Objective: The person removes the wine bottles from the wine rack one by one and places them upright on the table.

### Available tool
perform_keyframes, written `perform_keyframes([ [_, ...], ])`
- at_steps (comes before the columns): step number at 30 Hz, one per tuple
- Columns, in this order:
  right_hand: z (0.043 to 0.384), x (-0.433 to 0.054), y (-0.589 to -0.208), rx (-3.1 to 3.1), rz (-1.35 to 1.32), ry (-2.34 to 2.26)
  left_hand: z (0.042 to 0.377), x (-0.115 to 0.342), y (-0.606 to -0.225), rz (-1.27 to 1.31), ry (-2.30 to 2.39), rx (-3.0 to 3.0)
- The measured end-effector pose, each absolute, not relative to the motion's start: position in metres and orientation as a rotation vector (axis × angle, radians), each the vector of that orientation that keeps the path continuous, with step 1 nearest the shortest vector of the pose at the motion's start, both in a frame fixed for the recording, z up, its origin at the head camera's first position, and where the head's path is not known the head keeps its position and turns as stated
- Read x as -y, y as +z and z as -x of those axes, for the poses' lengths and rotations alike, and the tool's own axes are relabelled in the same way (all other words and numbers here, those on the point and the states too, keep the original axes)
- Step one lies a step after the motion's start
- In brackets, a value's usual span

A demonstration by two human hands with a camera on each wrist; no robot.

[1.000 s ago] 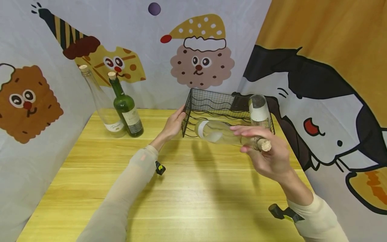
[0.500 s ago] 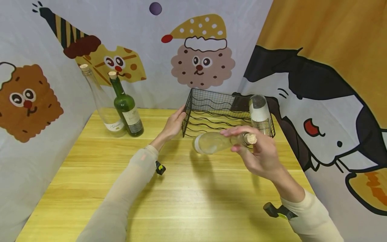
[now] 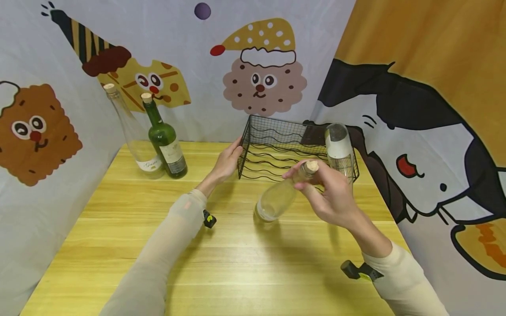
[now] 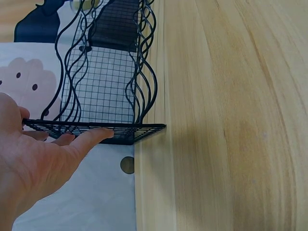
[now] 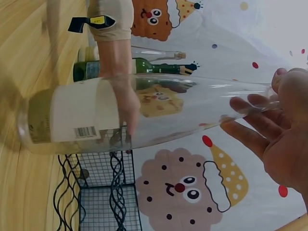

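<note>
My right hand (image 3: 332, 193) grips a clear, corked glass bottle (image 3: 276, 202) by the neck. The bottle tilts, its base low over the table and its cork up and to the right. In the right wrist view its pale label (image 5: 84, 110) shows a barcode. My left hand (image 3: 227, 162) holds the left end panel of a black wire wine rack (image 3: 244, 151); in the left wrist view the thumb (image 4: 94, 138) lies along the panel on the near side, with fingers behind. Another clear bottle (image 3: 338, 147) with a white label sits in the rack's right end.
At the table's back left, a green corked wine bottle (image 3: 168, 149) and a tall clear corked bottle (image 3: 134, 136) stand upright side by side. A printed cartoon cloth (image 3: 205, 79) hangs behind the wooden table (image 3: 229, 263).
The right hand has moved left and turned the clear bottle from nearly level to more upright, its base lowering toward the table in front of the rack. The left hand stays on the rack.
</note>
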State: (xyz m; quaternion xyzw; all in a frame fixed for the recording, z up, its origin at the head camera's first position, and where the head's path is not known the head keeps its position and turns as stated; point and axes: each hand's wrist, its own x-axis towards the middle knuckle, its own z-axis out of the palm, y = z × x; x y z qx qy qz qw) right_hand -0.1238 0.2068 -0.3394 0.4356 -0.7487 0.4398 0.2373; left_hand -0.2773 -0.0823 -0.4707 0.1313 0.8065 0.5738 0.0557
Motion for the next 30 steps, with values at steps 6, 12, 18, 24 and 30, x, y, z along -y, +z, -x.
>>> perform_keyframes([
  [6, 0.126, -0.204, -0.338, 2.185, -1.135, 1.229, 0.278, 0.083, -0.471, -0.392, 1.738, -2.441],
  [12, 0.129, -0.202, -0.337, 2.243, -1.097, 1.182, 0.277, 0.083, -0.471, -0.393, 1.736, -2.433],
  [18, 0.135, -0.199, -0.338, 2.281, -1.070, 1.193, 0.277, 0.083, -0.470, -0.387, 1.737, -2.432],
  [24, 0.140, -0.195, -0.339, 2.287, -1.088, 1.186, 0.277, 0.082, -0.470, -0.389, 1.738, -2.434],
  [30, 0.142, -0.194, -0.339, 2.297, -1.084, 1.189, 0.277, 0.083, -0.470, -0.391, 1.735, -2.435],
])
